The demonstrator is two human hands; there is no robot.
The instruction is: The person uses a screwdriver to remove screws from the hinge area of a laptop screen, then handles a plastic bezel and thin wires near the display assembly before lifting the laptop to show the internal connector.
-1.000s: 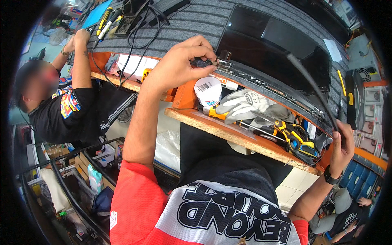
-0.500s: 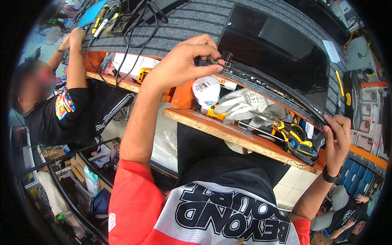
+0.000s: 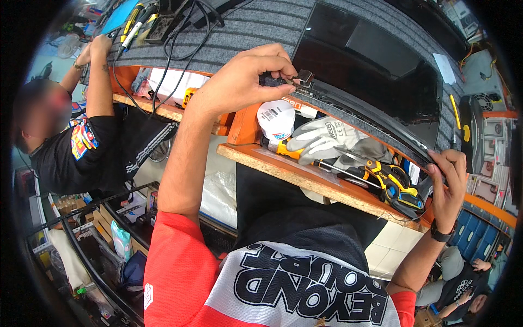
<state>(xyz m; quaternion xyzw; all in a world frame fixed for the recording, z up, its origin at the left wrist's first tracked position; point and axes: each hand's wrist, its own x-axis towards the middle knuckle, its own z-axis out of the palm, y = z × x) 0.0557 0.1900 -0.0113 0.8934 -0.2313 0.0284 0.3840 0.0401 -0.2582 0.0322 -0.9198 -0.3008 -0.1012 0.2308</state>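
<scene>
A black laptop screen (image 3: 368, 73) lies at a slant on the ribbed grey mat, its near edge toward me. A metal hinge (image 3: 304, 79) sticks up at its left corner. Beside that hinge my left hand (image 3: 248, 76) is closed, thumb and fingers pinched together around a small dark part that I cannot make out. At the screen's near right corner, my right hand (image 3: 448, 173) pinches the edge between thumb and fingers. Along the near edge runs a narrow strip (image 3: 357, 111) with small parts showing.
Below the bench edge, an orange shelf (image 3: 283, 169) holds grey work gloves (image 3: 321, 136), a white round container (image 3: 276, 120) and yellow-black tools (image 3: 389, 180). Black cables (image 3: 174, 54) lie left, near screwdrivers (image 3: 131, 30). A co-worker (image 3: 76, 136) stands at the left; another person (image 3: 463, 283) is lower right.
My left hand's fingertips have shifted slightly at the hinge. My right hand has moved a little left and up along the screen's corner. The screen stays in about the same place.
</scene>
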